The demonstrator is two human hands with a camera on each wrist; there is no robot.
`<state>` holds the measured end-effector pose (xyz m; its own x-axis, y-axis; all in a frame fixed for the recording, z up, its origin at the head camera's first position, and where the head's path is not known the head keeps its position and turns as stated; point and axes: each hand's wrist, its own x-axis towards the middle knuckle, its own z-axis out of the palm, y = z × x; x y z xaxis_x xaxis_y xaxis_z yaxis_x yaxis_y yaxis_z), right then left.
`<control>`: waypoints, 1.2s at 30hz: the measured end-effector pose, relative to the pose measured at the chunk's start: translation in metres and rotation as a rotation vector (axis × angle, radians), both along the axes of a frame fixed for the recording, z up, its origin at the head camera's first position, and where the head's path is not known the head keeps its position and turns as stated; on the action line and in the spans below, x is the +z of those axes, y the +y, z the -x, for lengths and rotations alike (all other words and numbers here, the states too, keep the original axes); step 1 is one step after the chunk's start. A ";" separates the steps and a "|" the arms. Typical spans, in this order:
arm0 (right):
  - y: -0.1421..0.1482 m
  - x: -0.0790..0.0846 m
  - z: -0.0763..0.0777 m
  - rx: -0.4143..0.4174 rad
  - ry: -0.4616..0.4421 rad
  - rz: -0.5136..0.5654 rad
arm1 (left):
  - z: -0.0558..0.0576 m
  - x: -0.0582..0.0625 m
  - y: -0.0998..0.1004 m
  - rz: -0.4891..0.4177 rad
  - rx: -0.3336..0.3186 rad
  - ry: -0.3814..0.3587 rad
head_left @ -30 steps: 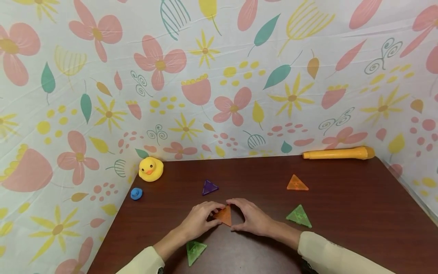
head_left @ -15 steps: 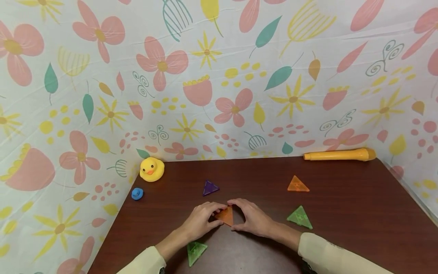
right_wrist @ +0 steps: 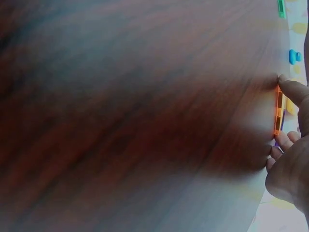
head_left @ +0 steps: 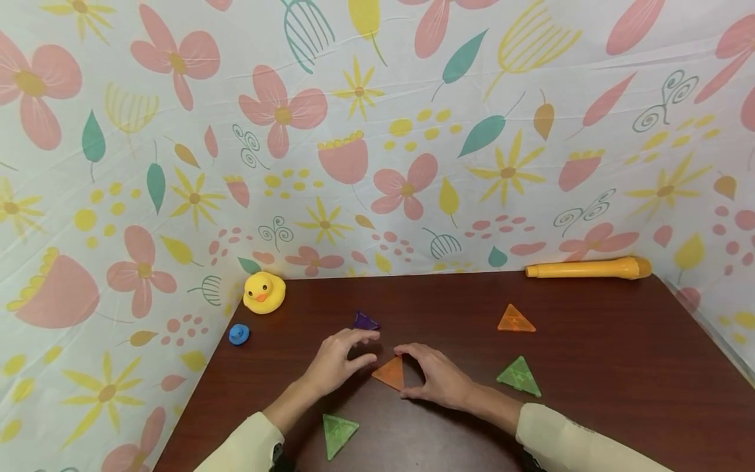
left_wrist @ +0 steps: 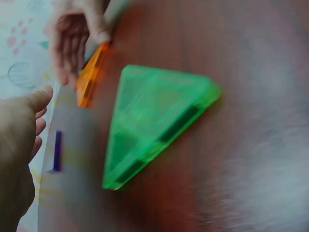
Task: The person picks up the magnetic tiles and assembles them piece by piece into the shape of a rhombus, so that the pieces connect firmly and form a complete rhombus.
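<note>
Play area, wider room uncertain from where I stand: floral-printed sheeting [head_left: 348, 216] backs and flanks a dark wood-grain table [head_left: 445, 305] bearing a yellow rubber duck [head_left: 265, 294].

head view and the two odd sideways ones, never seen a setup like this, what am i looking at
No machine here: a person is working with two bare hands. The wide picture comes from a head-worn camera looking forward and down; the other two come from cameras on each wrist.

The right hand holds an orange triangle between thumb and finger. The left hand holds nothing.

Also on the dark table are a purple triangle, a nearer green triangle, a farther green triangle, a second orange triangle, a yellow duck, a blue duck and a yellow microphone.
</note>
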<state>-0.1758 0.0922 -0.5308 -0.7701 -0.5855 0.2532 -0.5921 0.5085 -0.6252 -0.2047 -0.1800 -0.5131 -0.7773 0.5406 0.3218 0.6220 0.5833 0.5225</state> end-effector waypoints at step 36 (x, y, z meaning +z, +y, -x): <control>0.002 -0.003 0.000 0.006 -0.055 0.041 | 0.048 -0.027 -0.012 -0.013 0.247 -0.145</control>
